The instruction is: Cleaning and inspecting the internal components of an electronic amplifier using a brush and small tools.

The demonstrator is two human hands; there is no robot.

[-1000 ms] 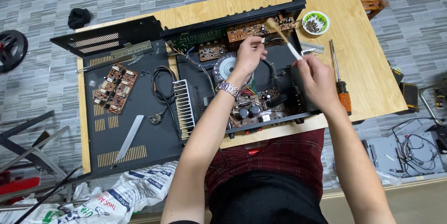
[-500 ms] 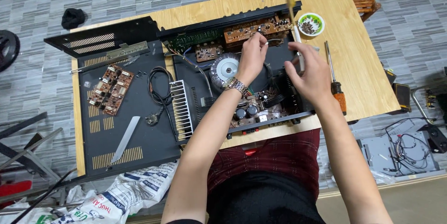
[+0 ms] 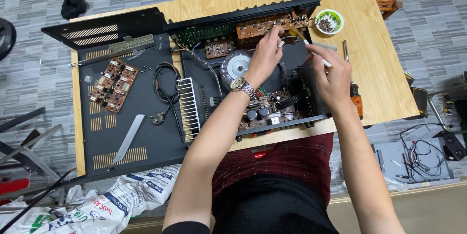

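Note:
An opened black amplifier chassis (image 3: 292, 64) lies on a wooden table (image 3: 384, 73). My left hand (image 3: 265, 56), with a metal wristwatch, reaches to the brown circuit board (image 3: 265, 26) at the chassis back, fingers pinched there; what they pinch is too small to tell. My right hand (image 3: 331, 76) holds a small brush (image 3: 304, 39) with a white handle and yellowish bristles, tip pointing at the same board. A silver round transformer (image 3: 234, 66) sits left of my left hand.
The removed black cover (image 3: 131, 132) lies at left with a loose circuit board (image 3: 113, 84), a coiled power cord (image 3: 165, 88), a heat sink (image 3: 188, 107) and a metal strip (image 3: 127, 139). A small bowl of screws (image 3: 329, 21) and a screwdriver (image 3: 352, 86) lie at right.
My left hand moved up to the back board. My right hand shifted slightly left and tilted the brush toward that board.

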